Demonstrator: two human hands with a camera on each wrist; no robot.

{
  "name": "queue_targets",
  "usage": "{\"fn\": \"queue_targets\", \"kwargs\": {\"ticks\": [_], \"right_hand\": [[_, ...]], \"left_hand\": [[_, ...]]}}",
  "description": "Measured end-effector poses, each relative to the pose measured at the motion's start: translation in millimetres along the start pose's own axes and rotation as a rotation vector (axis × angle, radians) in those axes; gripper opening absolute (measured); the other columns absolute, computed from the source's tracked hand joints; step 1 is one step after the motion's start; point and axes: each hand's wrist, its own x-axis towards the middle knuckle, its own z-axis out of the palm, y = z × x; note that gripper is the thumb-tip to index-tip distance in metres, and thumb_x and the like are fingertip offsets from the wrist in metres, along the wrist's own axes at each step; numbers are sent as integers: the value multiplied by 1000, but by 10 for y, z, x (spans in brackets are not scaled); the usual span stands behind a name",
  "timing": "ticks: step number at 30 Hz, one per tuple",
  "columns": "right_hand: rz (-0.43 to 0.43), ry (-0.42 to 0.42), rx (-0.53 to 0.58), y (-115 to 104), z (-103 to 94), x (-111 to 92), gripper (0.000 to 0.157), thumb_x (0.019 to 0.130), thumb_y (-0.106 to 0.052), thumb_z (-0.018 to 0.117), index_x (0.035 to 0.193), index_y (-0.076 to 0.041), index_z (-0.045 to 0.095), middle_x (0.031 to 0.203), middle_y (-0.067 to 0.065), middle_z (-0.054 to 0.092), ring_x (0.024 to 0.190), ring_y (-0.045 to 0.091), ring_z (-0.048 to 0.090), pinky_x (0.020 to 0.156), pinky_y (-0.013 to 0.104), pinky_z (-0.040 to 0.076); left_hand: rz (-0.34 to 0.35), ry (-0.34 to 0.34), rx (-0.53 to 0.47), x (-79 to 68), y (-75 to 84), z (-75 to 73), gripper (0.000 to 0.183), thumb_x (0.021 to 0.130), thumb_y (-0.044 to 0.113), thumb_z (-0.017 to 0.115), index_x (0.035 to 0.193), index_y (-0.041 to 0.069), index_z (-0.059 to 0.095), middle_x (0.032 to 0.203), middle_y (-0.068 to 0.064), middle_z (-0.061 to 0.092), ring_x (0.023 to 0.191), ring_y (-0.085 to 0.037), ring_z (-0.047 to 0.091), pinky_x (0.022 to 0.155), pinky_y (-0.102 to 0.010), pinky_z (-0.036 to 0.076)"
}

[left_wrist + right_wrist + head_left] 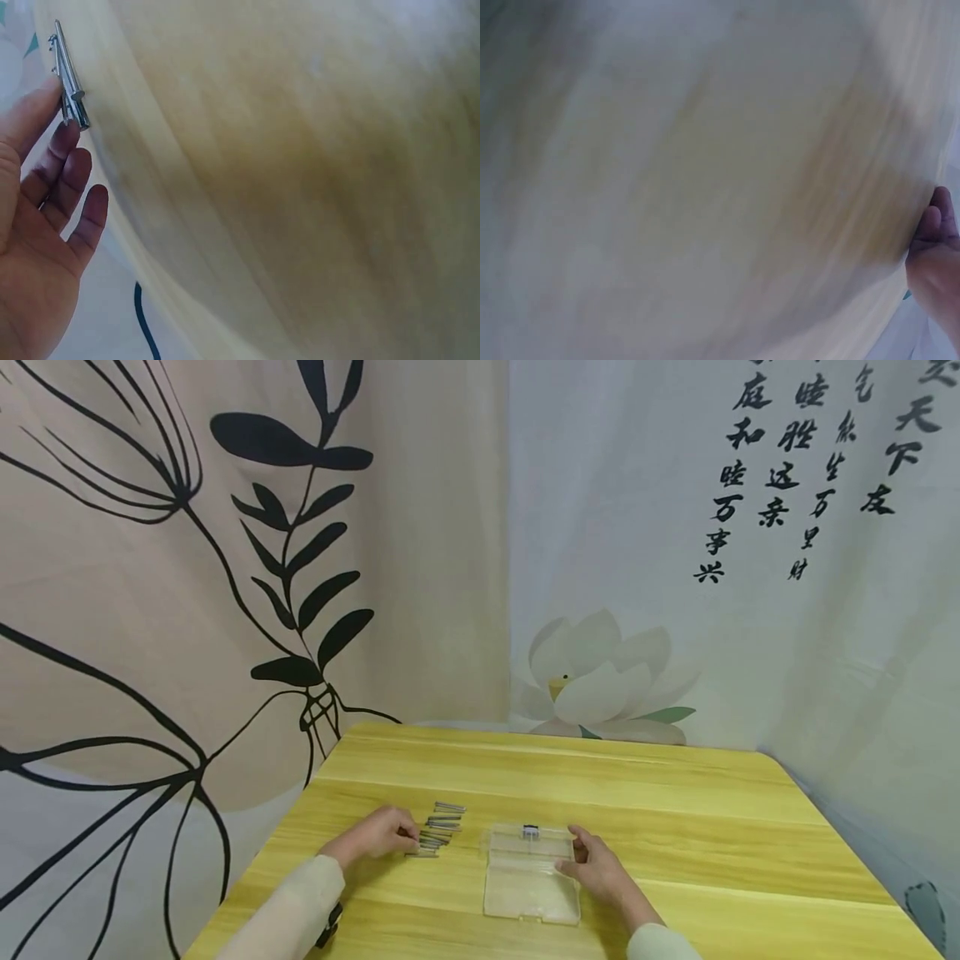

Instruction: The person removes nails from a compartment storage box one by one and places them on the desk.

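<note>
Several thin metal nails [442, 822] lie in a loose row on the table, left of the box. My left hand [386, 833] is at the near end of this row. In the left wrist view its thumb and index finger pinch at shiny nails [69, 79], heads showing near the fingertips, while the other fingers curl loosely. A clear plastic box [531, 893] lies opened flat, with a small dark-and-white label [531, 832] on its far part. My right hand [596, 864] grips the box's right side, thumb on the near side and fingers farther back.
The yellow wood-grain table [675, 827] has rounded far corners. Behind it hangs a printed curtain [435, 568] with dark plants, a lotus and writing. A black strap [328, 927] sits at the left sleeve.
</note>
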Motion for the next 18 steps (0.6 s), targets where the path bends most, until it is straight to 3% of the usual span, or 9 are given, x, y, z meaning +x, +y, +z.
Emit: {"fn": "queue_targets", "kwargs": {"ticks": [5, 10, 14, 16, 18], "right_hand": [[-20, 5, 1, -15, -2, 30, 72, 90, -15, 74, 149, 4, 36, 134, 26, 47, 120, 44, 48, 99, 60, 40], [-34, -7, 20, -30, 11, 30, 75, 91, -19, 73, 150, 5, 33, 132, 25, 50, 117, 42, 51, 97, 58, 42], [-30, 45, -37, -28, -118, 22, 72, 98, -31, 63, 152, 3, 31, 134, 27, 51, 119, 44, 51, 96, 59, 43], [-40, 93, -149, -7, -289, 27, 72, 102, -39, 56, 153, 3, 28, 139, 32, 46, 125, 51, 45, 100, 64, 37], [-59, 139, -324, 25, -507, 34, 76, 103, -49, 48, 155, 1, 24, 146, 34, 37, 131, 55, 36, 104, 69, 27]], "left_hand": [[-43, 31, 1, 5, -18, -45, 9, 93, 14, 71, 91, 11, 78, 90, 6, 63, 77, -9, 54, 65, -27, 47], [-105, 127, 70, 33, -2, -127, 17, 99, 17, 62, 95, 7, 76, 91, 0, 64, 82, -19, 60, 70, -36, 51], [-171, 222, 290, 112, 25, -204, 30, 103, 30, 55, 112, 7, 72, 114, -14, 64, 110, -37, 58, 93, -55, 45], [-217, 243, 416, 131, 25, -243, 43, 104, 39, 51, 129, 7, 65, 135, -20, 55, 129, -43, 45, 105, -62, 32], [-260, 242, 500, 115, -3, -286, 54, 105, 45, 46, 140, 5, 56, 145, -27, 43, 137, -46, 35, 109, -65, 23]]}}
